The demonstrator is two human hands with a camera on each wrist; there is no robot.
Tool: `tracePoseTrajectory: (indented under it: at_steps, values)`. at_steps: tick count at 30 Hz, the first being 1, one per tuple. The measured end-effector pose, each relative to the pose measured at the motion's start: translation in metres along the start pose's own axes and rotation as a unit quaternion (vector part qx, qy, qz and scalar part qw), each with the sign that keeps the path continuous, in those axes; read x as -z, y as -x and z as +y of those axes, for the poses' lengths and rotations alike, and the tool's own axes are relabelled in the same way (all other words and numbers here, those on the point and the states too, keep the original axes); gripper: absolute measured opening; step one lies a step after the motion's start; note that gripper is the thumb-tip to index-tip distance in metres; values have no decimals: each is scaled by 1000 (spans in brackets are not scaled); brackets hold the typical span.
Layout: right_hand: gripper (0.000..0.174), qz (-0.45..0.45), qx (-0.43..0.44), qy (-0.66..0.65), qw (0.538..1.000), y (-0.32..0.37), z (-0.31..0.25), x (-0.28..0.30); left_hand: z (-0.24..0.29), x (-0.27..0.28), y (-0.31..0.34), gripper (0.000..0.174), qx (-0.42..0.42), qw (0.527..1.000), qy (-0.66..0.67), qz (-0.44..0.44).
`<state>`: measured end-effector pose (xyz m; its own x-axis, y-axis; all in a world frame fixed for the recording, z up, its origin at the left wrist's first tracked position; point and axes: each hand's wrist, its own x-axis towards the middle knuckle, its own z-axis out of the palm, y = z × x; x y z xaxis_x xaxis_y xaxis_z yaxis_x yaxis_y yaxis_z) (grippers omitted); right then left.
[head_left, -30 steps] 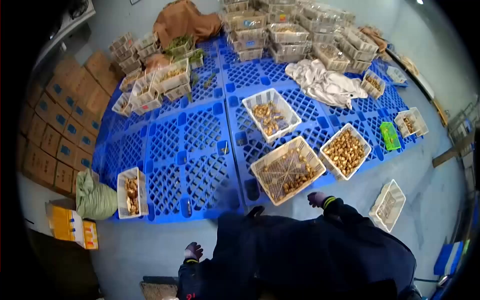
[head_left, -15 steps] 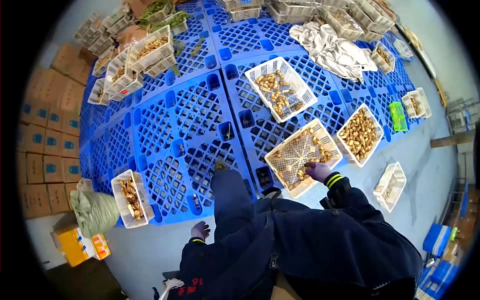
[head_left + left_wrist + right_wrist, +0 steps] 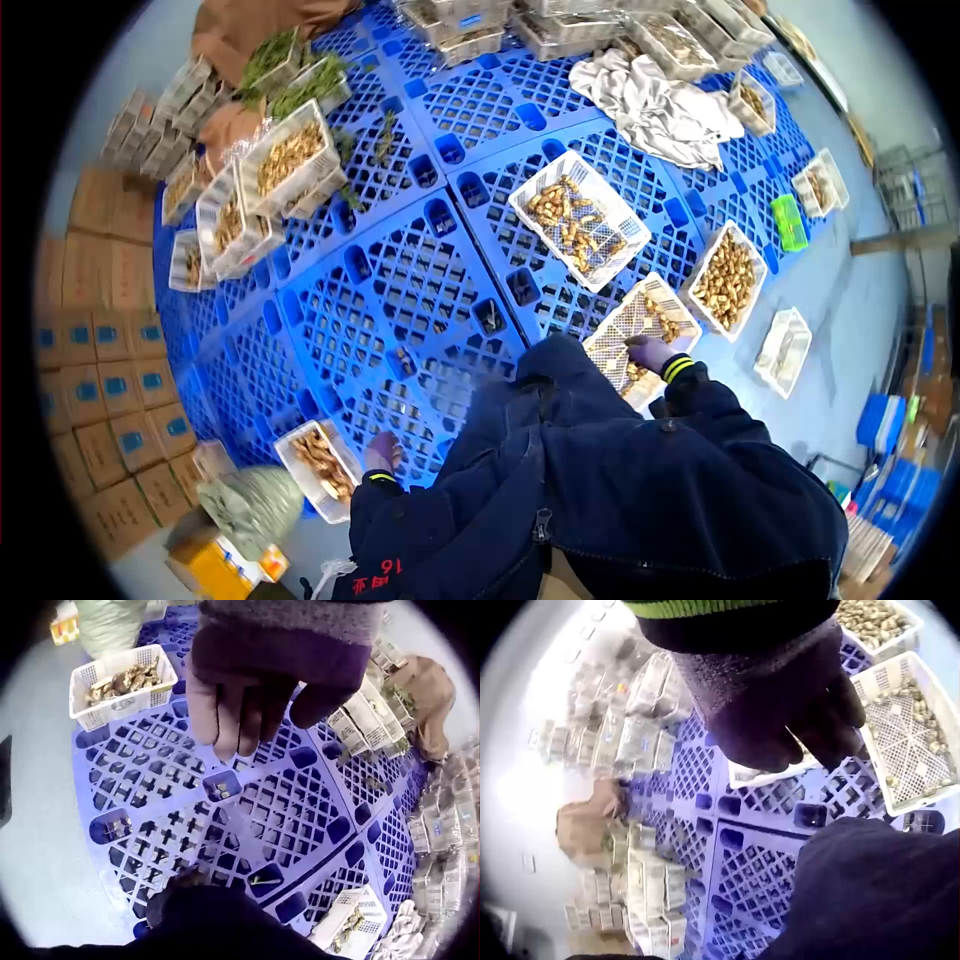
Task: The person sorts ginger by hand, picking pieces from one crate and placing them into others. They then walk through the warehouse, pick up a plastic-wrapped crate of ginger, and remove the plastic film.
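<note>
My gloved right hand point(image 3: 651, 352) is over a shallow white mesh basket point(image 3: 612, 345) with small golden-brown pieces scattered along its sides. In the right wrist view, the hand point(image 3: 787, 709) shows its fingers bent loosely downward beside that basket point(image 3: 891, 799), with nothing seen in them. My left hand point(image 3: 383, 452), also gloved, hangs over the blue pallet, close to a white basket point(image 3: 290, 447) of longer brown pieces. Its fingers point(image 3: 229, 724) look relaxed and hold nothing in the left wrist view.
Another white basket point(image 3: 640, 240) of brown pieces and a fuller one point(image 3: 690, 290) stand nearby on the pallets point(image 3: 430, 270). A green basket point(image 3: 788, 223) sits at their right edge. Stacked baskets point(image 3: 290, 160), a pale cloth point(image 3: 650, 105), cartons point(image 3: 120, 360) and a sack point(image 3: 255, 505) lie around.
The body has leaned forward and the view has shifted. My right hand has moved from in front of the mesh basket to over it. My left hand has come from above the floor to the pallet.
</note>
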<state>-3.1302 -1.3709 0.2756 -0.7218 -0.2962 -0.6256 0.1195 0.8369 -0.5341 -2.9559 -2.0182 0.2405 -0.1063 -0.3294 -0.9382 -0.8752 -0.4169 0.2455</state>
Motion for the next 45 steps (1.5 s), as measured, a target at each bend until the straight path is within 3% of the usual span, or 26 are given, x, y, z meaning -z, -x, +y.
tracePoseTrajectory:
  at_steps: [1, 2, 4, 5, 7, 9, 10, 13, 14, 15, 17, 18, 19, 21, 23, 24, 26, 28, 31, 34, 35, 36, 37, 40, 41, 45]
  values:
    - [33, 4, 47, 46, 998, 4, 18, 2, 28, 1, 0, 22, -20, 1000, -16, -18]
    - [27, -1, -13, 30, 999, 12, 23, 6, 58, 1, 1, 23, -38, 998, -31, -35]
    - [24, -26, -222, -88, 971, 15, 32, 12, 126, 6, -42, 25, -77, 994, -38, -65]
    - [25, -49, -363, -187, 912, 10, 42, 12, 162, 4, -72, 26, -95, 992, -28, -76]
    - [28, -68, -437, -291, 848, 3, 65, 17, 253, -33, -35, 25, -173, 976, 34, -131]
    - [30, -50, -441, -310, 841, -19, 99, 15, 324, -106, 26, 24, -279, 959, 21, -50]
    - [30, -27, -437, -282, 854, -44, 87, 38, 358, -134, 42, 25, -289, 952, 26, -97]
    - [31, 39, -445, -208, 870, -87, 4, 138, 435, -213, 35, 24, -273, 955, -16, -114]
    - [30, 40, -314, -57, 947, -110, 27, 138, 450, -233, 22, 27, -282, 951, -56, -113]
    - [29, 52, -163, 106, 980, -147, 61, 153, 467, -256, 26, 25, -260, 953, -98, -118]
    - [27, 172, 131, 253, 943, -198, 51, 203, 498, -286, 16, 18, -185, 966, -93, -158]
    - [31, 172, -5, -51, 984, -208, 14, 238, 506, -301, 12, 16, -174, 974, -98, -106]
    - [37, 155, -136, -350, 914, -209, -34, 280, 515, -301, -14, 15, -135, 974, -83, -160]
    - [38, 173, -161, -333, 913, -232, -56, 328, 531, -315, -11, 17, -104, 973, -97, -180]
    - [42, 182, -184, -271, 927, -246, -79, 371, 550, -326, -20, 21, 0, 979, -44, -199]
    - [42, 184, -196, -241, 933, -249, -89, 390, 560, -332, -36, 25, 29, 984, -78, -156]
    - [42, 173, -214, -259, 926, -261, -106, 422, 595, -344, -25, 28, -160, 921, -238, -262]
    - [41, 181, -224, -220, 932, -297, -85, 423, 639, -365, -24, 29, -200, 873, -304, -324]
    - [43, 187, -233, -206, 932, -342, -104, 458, 720, -401, -101, 29, 74, 940, -151, -296]
    - [45, 214, -210, -235, 925, -410, -99, 478, 810, -491, -83, 25, 4, 966, -245, -86]
    - [46, 200, -215, -201, 934, -420, -125, 507, 832, -502, -106, 21, -108, 955, -241, -136]
    - [46, 167, -222, -219, 935, -431, -146, 534, 857, -545, -58, 19, -107, 969, -214, -52]
    - [46, 136, -230, -239, 934, -442, -159, 554, 885, -562, -44, 20, -117, 957, -218, -154]
    - [43, 192, -227, -218, 930, -475, -151, 562, 945, -619, -26, 23, -161, 936, -240, -200]
    - [42, 196, -244, -226, 923, -481, -151, 571, 959, -647, 9, 20, -179, 940, -231, -178]
    - [43, 201, -292, -228, 907, -477, -168, 614, 989, -674, -12, 20, -142, 936, -270, -179]
